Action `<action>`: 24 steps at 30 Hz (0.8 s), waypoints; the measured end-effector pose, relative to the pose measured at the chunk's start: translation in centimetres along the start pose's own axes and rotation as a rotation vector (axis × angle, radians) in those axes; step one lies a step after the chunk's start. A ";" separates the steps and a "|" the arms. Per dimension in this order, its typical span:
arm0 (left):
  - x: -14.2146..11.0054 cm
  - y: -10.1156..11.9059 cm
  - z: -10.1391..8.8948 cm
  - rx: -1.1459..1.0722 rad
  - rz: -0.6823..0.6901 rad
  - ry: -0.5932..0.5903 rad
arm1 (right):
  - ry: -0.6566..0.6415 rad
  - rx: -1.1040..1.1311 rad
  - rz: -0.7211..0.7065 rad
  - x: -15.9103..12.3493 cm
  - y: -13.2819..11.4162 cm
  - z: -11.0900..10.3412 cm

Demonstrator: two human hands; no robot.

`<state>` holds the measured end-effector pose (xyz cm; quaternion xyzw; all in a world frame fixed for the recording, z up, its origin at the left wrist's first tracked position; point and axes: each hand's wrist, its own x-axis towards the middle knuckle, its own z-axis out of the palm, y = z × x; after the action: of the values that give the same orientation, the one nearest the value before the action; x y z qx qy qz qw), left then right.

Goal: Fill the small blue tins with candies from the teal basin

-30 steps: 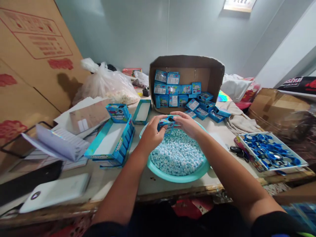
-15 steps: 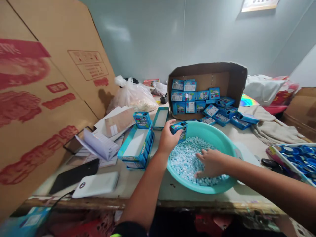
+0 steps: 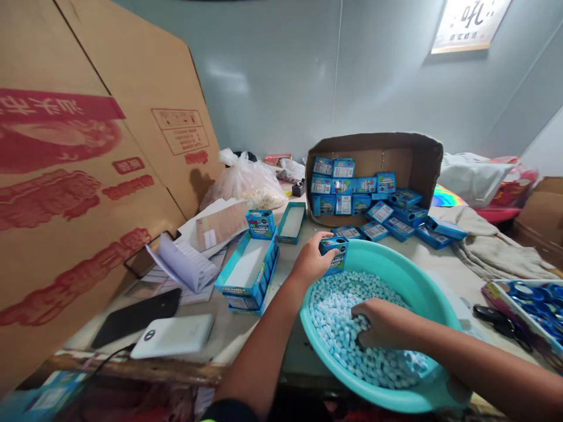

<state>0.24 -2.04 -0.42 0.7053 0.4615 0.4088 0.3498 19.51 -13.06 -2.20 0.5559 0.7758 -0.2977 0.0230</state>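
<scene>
My left hand (image 3: 311,258) is closed round a small blue candy box (image 3: 335,265), held upright over the far left rim of the turquoise basin (image 3: 407,261). Loose pale blue and white candies (image 3: 334,313) cover the basin's bottom. Down among them is my right hand (image 3: 380,322), its fingers curled round some candies and the fingertips partly buried. To the left stands a blue display tray (image 3: 246,266) with one candy box (image 3: 260,224) upright at its far end. Behind it lies a second display tray (image 3: 292,223).
An open carton (image 3: 413,158) on its side holds several blue candy boxes, with more spilling out in front. At right are a white tray of blue lids (image 3: 534,299) and a grey cloth (image 3: 484,252). Phone (image 3: 136,316), power bank (image 3: 173,335) and papers (image 3: 185,264) lie left.
My right hand left the candy box, went down into the candies with spread fingers, and has now curled them. My left hand keeps the box. The basin has shifted towards me. The view swung left.
</scene>
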 end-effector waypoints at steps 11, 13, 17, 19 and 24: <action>-0.3 -0.1 -0.2 0.000 -0.042 -0.090 | 0.755 1.129 0.004 4.2 -0.4 -6.5; -0.4 -0.1 -0.2 -0.014 -0.047 -0.166 | 0.865 1.367 -0.064 5.6 -1.5 -7.5; -1.0 0.5 -0.6 -0.069 0.053 -0.285 | 0.969 1.505 -0.182 7.3 -2.6 -7.4; -1.2 0.7 -0.6 -0.054 0.086 -0.300 | 0.984 1.533 -0.198 7.5 -2.5 -6.8; -1.2 0.8 -0.5 -0.028 0.070 -0.273 | 0.951 1.646 -0.142 7.4 -2.0 -6.3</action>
<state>-0.25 -3.36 0.20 0.7649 0.3792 0.3275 0.4048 16.85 -4.13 1.11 0.4122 0.2827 -0.4938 -0.7116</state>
